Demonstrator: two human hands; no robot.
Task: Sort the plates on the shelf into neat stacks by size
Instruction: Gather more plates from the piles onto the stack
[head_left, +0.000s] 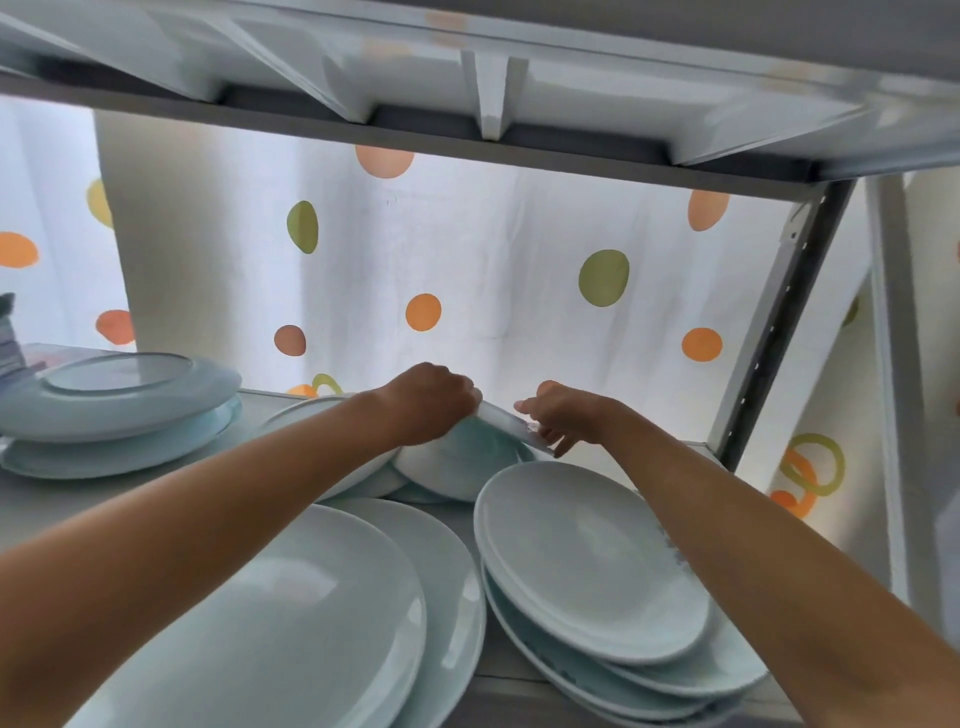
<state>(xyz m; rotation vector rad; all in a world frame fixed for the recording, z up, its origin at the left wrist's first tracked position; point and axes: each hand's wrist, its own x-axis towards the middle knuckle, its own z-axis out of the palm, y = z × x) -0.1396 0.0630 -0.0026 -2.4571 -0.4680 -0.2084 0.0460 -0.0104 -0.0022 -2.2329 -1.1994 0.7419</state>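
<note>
Plates lie in loose heaps across the shelf (31, 509); I see the left hand (431, 405) and right hand (558, 415) both gripping a tilted plate (467, 462) at the back by its rim, probably to lift it clear for stacking.

light: bright, backlit through curtain (467, 249) | shadows: soft | edges: wide-angle bending | focus: slightly soft

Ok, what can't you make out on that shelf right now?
- Tilted plate, head view: both hands, left and right, and the left forearm hide much of it; its size is unclear.
- Front left plates: cut off by the bottom edge and the left arm.
- Right stack: plate count unclear, lower rims overlap.
</note>
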